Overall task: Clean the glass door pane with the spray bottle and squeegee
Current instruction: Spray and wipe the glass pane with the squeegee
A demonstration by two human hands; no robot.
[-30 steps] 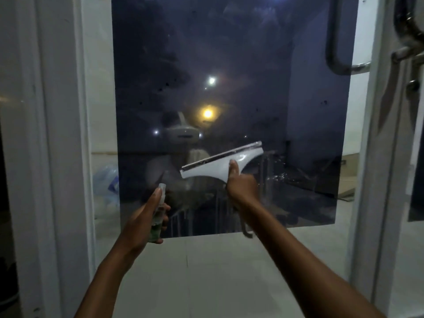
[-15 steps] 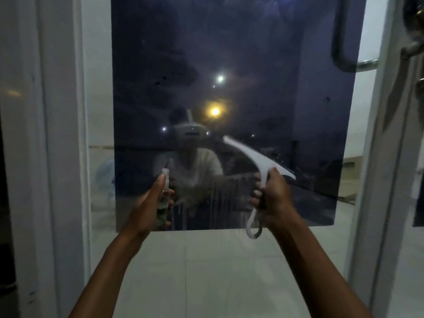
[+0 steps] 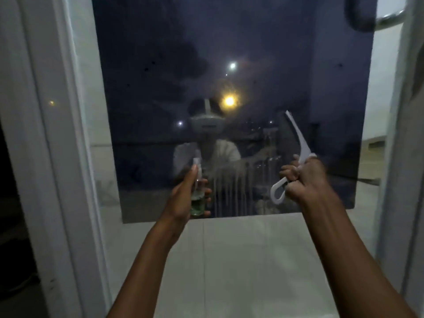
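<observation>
The dark glass door pane (image 3: pixel 160 53) fills the upper view and mirrors a person and distant lights. Wet streaks run down its lower middle. My left hand (image 3: pixel 183 200) grips a small clear spray bottle (image 3: pixel 197 198) with green liquid, held upright close to the pane's lower edge. My right hand (image 3: pixel 305 180) grips the handle of a white squeegee (image 3: pixel 296 136). Its blade now stands almost upright, edge-on to me, and its looped handle end hangs below my fist.
A white door frame (image 3: pixel 52 157) runs down the left side. A metal door handle (image 3: pixel 387 17) shows at the top right beside the right frame (image 3: pixel 399 157). Pale floor tiles (image 3: pixel 241 260) show through the glass below the dark part.
My right hand has turned the squeegee from lying across the glass to nearly upright and moved right. The left hand with the bottle stayed roughly in place.
</observation>
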